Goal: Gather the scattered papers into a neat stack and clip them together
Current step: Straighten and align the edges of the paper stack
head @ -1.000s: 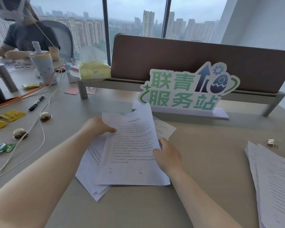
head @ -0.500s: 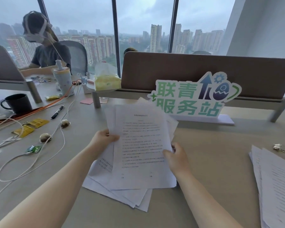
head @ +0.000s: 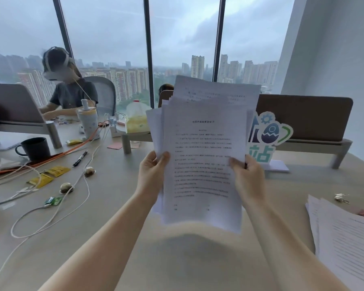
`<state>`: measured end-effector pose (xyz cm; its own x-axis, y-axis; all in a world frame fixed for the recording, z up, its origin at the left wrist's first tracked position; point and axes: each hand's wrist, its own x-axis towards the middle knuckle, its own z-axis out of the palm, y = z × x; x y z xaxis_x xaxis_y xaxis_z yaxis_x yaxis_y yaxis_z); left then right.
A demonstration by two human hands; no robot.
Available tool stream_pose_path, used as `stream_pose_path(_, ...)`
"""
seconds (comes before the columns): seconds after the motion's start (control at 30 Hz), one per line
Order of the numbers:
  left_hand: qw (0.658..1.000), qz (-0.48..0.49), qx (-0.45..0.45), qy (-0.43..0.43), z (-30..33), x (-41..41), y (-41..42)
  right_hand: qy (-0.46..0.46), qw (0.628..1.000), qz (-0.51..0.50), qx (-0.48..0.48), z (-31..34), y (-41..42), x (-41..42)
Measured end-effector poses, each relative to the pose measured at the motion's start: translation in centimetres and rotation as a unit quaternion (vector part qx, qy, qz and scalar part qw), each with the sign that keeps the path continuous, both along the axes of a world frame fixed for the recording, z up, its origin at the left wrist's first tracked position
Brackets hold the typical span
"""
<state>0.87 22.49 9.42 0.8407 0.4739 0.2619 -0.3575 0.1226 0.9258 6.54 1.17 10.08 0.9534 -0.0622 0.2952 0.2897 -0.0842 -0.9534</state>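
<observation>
Both hands held the papers [head: 204, 156] upright above the table [head: 118, 217], clear of its surface, with a soft shadow on the tabletop beneath them. The left hand [head: 153, 175] was closed on the left edge of the bundle, thumb pressed across the front sheet and the other fingers hidden behind. The right hand [head: 247, 179] gripped the right edge at about the same height, its thumb lying on the printed face; it was somewhat blurred, so the exact finger placement could not be told. The sheets were not squared: several edges fanned out at the top and along the left side, and one page stood higher than the rest behind the front sheet.

A second pile of printed sheets [head: 345, 238] lay on the table at the far right, well apart from the held bundle, with a small binder clip [head: 340, 197] just beyond its upper corner. Behind the held papers stood a green and white sign [head: 269, 139], partly covered by them. To the left lay a black mug [head: 35, 148], a pen [head: 80, 158], white cables [head: 51, 215] and yellow sachets [head: 48, 175]. Another person [head: 67, 89] sat at the far left.
</observation>
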Motion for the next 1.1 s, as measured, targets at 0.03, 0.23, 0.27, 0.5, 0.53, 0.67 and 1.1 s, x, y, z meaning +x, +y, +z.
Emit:
stream_pose_path(0.03,1.000,0.005,0.005,-0.013,0.5,0.0,-0.7,-0.025,1.000,-0.014,0.004,0.5,-0.1,-0.4)
stream_pose_path(0.23,0.995,0.024,0.085,0.037,-2.5,0.1,-3.1,-0.040,0.999,-0.016,-0.028,-1.1,-1.2,-3.5)
stream_pose_path(0.27,0.993,0.026,0.095,0.062,-3.8,0.1,-3.3,-0.025,0.998,-0.022,-0.046,-2.6,-1.3,-3.8)
stream_pose_path(0.5,0.984,0.028,0.115,0.131,-6.7,-0.3,-5.3,0.009,0.994,-0.052,-0.098,-6.1,-2.5,-3.9)
stream_pose_path(0.53,0.984,0.023,0.118,0.129,-6.4,-0.3,-5.6,0.001,0.994,-0.059,-0.090,-5.8,-2.8,-3.8)
stream_pose_path(0.67,0.984,0.001,0.132,0.124,-5.2,0.0,-7.3,-0.034,0.990,-0.087,-0.102,-4.2,-4.9,-3.8)
stream_pose_path(1.1,0.935,-0.220,0.202,0.191,-4.8,1.2,-20.6,0.080,0.947,-0.214,-0.225,-3.2,-21.3,-5.0)
